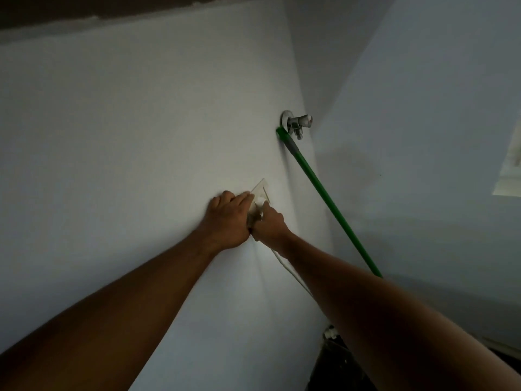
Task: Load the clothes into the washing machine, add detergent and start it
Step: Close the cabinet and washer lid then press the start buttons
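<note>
Both bare forearms fill the lower frame, reaching up and forward to meet at a white wall. Dark, blurred shape sits at the bottom edge between wall and right forearm, with a small white fitting (329,333) on top of it; can't tell what either is.

Thin white power cable (284,265) runs along the wall from under the right forearm up to the right hand.

Right hand (269,225): fingers curled round a white plug (258,208) at the socket, index finger stretched forward onto it. Can't tell if the plug is fully seated; the hands cover most of it.

Left hand (227,218): flat on the wall just left of the plug, fingers straight and together, tips lying on the edge of the square white wall socket plate (262,190). Pressing, not grasping. The two hands touch at the heel.

Only the upper corner of the socket plate shows above the fingers.

Further up and right: green pole or hose with a grey collar (324,197) runs diagonally from behind the right forearm up to the wall, its top end just below a chrome wall tap (297,124). Whether it's joined to the tap, can't tell.

Washing machine, clothes and detergent not in view. Right wall meets the white one in a corner; a pale window frame (511,170) sits at the far right edge. Dark strip of ceiling across the top.
</note>
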The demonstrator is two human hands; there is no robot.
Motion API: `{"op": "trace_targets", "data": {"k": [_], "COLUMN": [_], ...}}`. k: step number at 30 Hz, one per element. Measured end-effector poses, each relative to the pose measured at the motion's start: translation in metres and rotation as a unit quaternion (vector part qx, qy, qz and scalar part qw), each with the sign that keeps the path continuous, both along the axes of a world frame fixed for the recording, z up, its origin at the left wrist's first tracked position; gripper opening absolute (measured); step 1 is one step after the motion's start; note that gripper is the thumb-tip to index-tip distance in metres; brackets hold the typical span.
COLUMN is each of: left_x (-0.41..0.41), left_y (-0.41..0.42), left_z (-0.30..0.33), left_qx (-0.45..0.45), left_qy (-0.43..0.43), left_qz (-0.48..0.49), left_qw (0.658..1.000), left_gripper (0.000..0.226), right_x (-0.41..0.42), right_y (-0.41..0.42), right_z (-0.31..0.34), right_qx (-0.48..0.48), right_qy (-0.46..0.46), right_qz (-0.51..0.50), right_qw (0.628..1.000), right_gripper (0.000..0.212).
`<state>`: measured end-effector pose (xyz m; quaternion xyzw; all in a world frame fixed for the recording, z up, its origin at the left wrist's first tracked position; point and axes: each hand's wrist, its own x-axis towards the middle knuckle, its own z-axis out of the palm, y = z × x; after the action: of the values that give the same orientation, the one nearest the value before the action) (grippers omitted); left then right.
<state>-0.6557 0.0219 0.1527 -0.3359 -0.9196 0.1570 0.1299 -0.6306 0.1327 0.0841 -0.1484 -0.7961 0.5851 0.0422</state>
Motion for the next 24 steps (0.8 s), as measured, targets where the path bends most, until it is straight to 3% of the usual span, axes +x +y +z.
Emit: {"op": "trace_targets", "data": {"k": [5, 8, 15, 19, 24], "left_x": [0.002, 0.012, 0.024, 0.043, 0.084], "left_y": [-0.003, -0.003, -0.001, 0.003, 0.017], "left_z": [-0.015, -0.028, -0.018, -0.005, 0.012], "left_qx": [0.022, 0.082, 0.215, 0.262, 0.312], "left_qy": [0.018, -0.003, -0.048, -0.072, -0.085], "left_qz": [-0.004, -0.011, -0.019, -0.007, -0.029], "left_qw": [1.0, 0.997, 0.975, 0.962, 0.946], "left_gripper": [0.072, 0.073, 0.052, 0.046, 0.047], "right_x": [-0.002, 0.007, 0.042, 0.058, 0.099], "right_y": [-0.009, -0.004, 0.026, 0.044, 0.054], "right_z": [0.004, 0.011, 0.029, 0.037, 0.057], "right_qx": [-0.012, 0.012, 0.134, 0.175, 0.313], "right_qy": [0.002, -0.012, 0.012, 0.02, 0.052], "right_qz": [-0.018, 0.002, -0.002, -0.027, -0.037], "right_qw": [1.0, 1.0, 0.991, 0.984, 0.948], "right_gripper": [0.09, 0.077, 0.06, 0.062, 0.054]}}
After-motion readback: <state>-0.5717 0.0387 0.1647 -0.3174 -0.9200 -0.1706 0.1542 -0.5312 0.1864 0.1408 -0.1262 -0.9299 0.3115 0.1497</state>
